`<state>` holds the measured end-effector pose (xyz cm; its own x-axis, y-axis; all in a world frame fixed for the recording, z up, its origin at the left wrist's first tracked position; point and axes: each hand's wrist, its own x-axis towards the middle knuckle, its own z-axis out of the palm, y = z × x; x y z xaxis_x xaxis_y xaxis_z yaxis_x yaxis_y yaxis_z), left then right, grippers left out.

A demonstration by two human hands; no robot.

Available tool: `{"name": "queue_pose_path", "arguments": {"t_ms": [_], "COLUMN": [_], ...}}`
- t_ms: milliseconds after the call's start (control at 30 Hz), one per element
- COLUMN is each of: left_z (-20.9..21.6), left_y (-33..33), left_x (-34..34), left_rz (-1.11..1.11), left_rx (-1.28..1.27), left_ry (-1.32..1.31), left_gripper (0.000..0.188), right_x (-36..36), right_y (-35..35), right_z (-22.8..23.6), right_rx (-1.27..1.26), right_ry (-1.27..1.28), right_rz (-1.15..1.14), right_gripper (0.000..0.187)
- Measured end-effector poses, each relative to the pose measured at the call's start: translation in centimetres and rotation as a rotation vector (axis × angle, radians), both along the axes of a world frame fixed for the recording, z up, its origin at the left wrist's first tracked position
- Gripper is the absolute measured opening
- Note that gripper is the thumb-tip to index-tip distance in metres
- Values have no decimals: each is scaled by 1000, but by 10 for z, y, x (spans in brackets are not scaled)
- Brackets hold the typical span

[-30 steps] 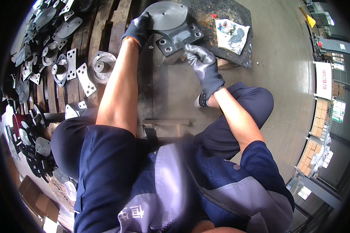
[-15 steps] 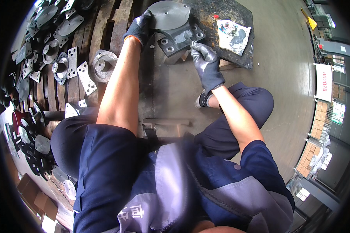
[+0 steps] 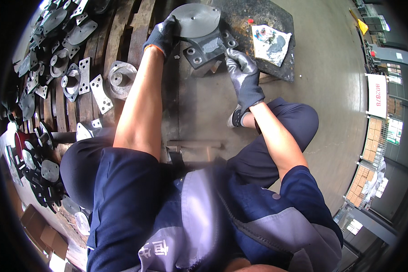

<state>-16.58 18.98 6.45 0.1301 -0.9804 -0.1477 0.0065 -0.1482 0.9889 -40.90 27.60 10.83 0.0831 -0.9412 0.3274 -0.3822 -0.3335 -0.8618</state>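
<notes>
Both gloved hands on a metal flange part.
Left hand (image 3: 164, 35) fingers grip the round disc (image 3: 196, 20); right hand (image 3: 241, 72) fingers close on the square base plate (image 3: 206, 49).

- The left hand (image 3: 164, 35) wears a black glove with an orange cuff edge.
- The right hand (image 3: 244, 77) is in a grey glove.
- The metal part (image 3: 203, 34) is dull grey, its disc paler.
- The mat (image 3: 258, 27) is sooty black.
- The jacket (image 3: 204, 217) is navy with lavender-grey panels.
- The pallet (image 3: 122, 27) is brown wood.
</notes>
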Motion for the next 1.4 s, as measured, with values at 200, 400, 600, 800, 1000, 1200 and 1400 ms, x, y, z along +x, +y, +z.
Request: {"name": "queue_pose_path", "arguments": {"t_ms": [200,400,600,800,1000,1200,1400], "left_z": [34,32,-12,25,-2,21,37], "left_y": [13,14,-3,11,0,9,14], "left_x": [-12,-11,5,-9,2,-8,-16], "left_rz": [88,84,-43,72,-15,38,98], "left_rx": [173,164,-184,173,-27,17,130], "left_ry": [268,207,-135,211,23,126,264], "left_gripper": [34,36,37,35,35,38,40], "right_x": [-13,-12,-6,-6,-3,3,8], "right_y": [-6,5,-7,-4,-3,4,12], "right_z": [-6,0,-8,-9,-16,-11,0], "right_rx": [-133,-103,295,-31,-150,-199,-141], "right_ry": [215,136,-555,53,134,114,170], "right_rz": [-40,-106,-71,-32,5,32,128], "right_gripper": [15,14,14,18,17,18,23]}}
